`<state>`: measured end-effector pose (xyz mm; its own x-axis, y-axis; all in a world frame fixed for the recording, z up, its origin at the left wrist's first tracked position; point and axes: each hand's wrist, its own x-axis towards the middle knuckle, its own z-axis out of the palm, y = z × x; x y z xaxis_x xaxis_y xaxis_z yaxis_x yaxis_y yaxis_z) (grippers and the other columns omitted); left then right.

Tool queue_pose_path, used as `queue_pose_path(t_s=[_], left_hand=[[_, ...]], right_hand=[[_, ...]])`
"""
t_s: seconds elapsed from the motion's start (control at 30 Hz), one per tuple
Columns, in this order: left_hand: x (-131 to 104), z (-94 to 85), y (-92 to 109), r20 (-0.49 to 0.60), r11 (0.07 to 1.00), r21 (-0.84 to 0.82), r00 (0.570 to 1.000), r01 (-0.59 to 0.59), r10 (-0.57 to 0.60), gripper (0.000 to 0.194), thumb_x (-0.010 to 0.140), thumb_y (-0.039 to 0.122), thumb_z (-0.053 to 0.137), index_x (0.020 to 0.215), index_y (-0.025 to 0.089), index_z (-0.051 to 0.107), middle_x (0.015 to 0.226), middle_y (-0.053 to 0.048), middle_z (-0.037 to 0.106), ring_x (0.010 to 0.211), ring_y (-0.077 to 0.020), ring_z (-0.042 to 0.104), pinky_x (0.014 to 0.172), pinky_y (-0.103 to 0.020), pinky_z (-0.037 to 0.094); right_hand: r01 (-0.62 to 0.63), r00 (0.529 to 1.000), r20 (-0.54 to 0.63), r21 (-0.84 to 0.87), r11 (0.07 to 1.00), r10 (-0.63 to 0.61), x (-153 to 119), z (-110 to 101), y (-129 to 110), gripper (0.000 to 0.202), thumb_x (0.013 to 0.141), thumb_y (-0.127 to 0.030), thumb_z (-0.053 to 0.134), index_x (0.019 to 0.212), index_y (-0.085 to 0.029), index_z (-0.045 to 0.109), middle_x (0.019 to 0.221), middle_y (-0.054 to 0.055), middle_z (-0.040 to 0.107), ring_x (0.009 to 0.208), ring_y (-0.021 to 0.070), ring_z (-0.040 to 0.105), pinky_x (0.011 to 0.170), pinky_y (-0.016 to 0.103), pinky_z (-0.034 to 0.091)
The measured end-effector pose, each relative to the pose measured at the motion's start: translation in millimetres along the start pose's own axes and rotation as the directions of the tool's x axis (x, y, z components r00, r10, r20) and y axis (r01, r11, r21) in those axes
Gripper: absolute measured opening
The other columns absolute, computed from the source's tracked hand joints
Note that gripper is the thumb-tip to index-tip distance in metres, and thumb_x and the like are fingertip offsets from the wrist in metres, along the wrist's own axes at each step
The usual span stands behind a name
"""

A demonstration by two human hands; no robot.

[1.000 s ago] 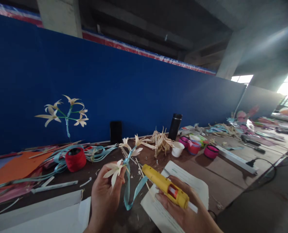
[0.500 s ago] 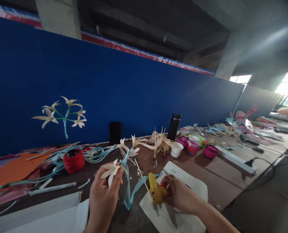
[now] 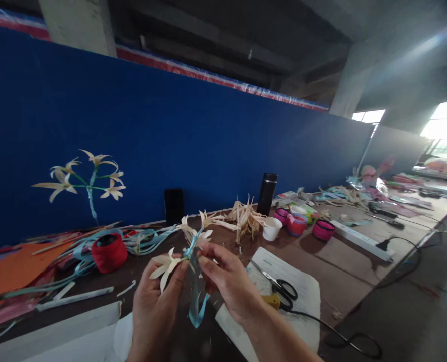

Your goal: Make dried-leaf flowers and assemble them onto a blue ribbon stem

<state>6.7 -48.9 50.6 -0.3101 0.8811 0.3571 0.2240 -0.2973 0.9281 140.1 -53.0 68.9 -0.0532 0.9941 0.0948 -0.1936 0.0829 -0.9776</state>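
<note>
My left hand (image 3: 157,296) is closed around a handmade flower spray (image 3: 166,269) with cream, husk-like petals, pinching it at the stem. Light blue ribbon (image 3: 190,249) wraps that stem, and its loose length (image 3: 196,314) hangs below in a loop. Close beside the stem, my right hand (image 3: 227,281) has its thumb and fingers pinched on the ribbon; the exact grip is partly hidden. Under my right forearm a yellow glue gun (image 3: 271,300) lies on a printed sheet (image 3: 302,281), mostly covered. Black-handled scissors (image 3: 283,289) rest on the same sheet.
A finished-looking flower stem (image 3: 91,188) stands at the left. Around it are a red roll (image 3: 109,252) and orange paper (image 3: 23,269). Dried husks (image 3: 246,221), a white cup (image 3: 272,229), a black bottle (image 3: 267,193) and a power strip (image 3: 359,241) line the back. A cable (image 3: 329,327) trails right.
My right hand has let go of the glue gun, now lying on the sheet, and moved left to the ribbon at the stem. The scissors are uncovered. My left hand keeps its hold.
</note>
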Motion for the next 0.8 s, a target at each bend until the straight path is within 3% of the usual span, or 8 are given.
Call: queue_pose_path(t_s=[0.1, 0.23, 0.37, 0.53, 0.8], left_hand=[[1, -1.3, 2, 0.040, 0.999, -0.050, 0.999, -0.011, 0.013, 0.023, 0.071, 0.040, 0.066, 0.080, 0.020, 0.060, 0.072, 0.002, 0.064, 0.065, -0.0147, 0.060, 0.060, -0.022, 0.044], [2, -1.4, 1, 0.047, 0.997, -0.077, 0.999, -0.012, 0.016, 0.024, 0.072, 0.041, 0.065, 0.084, 0.021, 0.059, 0.073, 0.002, 0.064, 0.064, -0.0141, 0.058, 0.060, -0.022, 0.044], [1, -1.4, -3, 0.033, 0.997, -0.075, 0.999, 0.009, -0.007, 0.028, 0.070, 0.042, 0.067, 0.085, 0.021, 0.059, 0.075, 0.002, 0.065, 0.064, -0.0138, 0.058, 0.058, -0.022, 0.044], [-1, -0.3, -6, 0.033, 0.992, -0.120, 0.999, 0.047, -0.044, 0.033, 0.067, 0.044, 0.069, 0.087, 0.020, 0.060, 0.072, 0.001, 0.065, 0.056, -0.0126, 0.057, 0.053, -0.022, 0.043], [-1, -0.2, -3, 0.012, 0.994, -0.104, 1.000, -0.014, 0.015, 0.029, 0.067, 0.041, 0.069, 0.086, 0.020, 0.062, 0.082, -0.002, 0.068, 0.075, -0.0185, 0.064, 0.065, -0.025, 0.047]], right_hand=[[-0.070, 0.995, 0.080, 0.136, 0.988, 0.059, 7, 7, 3, 0.030, 0.070, -0.027, 0.068, 0.098, -0.017, 0.064, 0.073, -0.001, 0.058, 0.052, 0.0086, 0.053, 0.035, 0.014, 0.038], [-0.036, 0.991, 0.129, 0.123, 0.992, 0.020, 14, 8, 4, 0.026, 0.071, -0.027, 0.069, 0.094, -0.014, 0.068, 0.068, 0.001, 0.061, 0.048, 0.0079, 0.054, 0.033, 0.013, 0.037], [0.040, 0.997, 0.066, 0.148, 0.988, -0.050, 17, 5, 7, 0.019, 0.071, -0.026, 0.070, 0.086, -0.015, 0.073, 0.067, 0.001, 0.064, 0.053, 0.0079, 0.055, 0.046, 0.017, 0.047], [0.015, 0.996, 0.078, 0.253, 0.967, -0.036, 13, 2, 11, 0.020, 0.068, -0.026, 0.074, 0.085, -0.015, 0.074, 0.075, 0.002, 0.068, 0.068, 0.0114, 0.062, 0.066, 0.023, 0.051], [0.070, 0.997, 0.024, 0.196, 0.978, -0.076, 14, 4, 15, 0.018, 0.069, -0.029, 0.074, 0.079, -0.014, 0.073, 0.075, 0.003, 0.065, 0.067, 0.0116, 0.061, 0.067, 0.025, 0.050]])
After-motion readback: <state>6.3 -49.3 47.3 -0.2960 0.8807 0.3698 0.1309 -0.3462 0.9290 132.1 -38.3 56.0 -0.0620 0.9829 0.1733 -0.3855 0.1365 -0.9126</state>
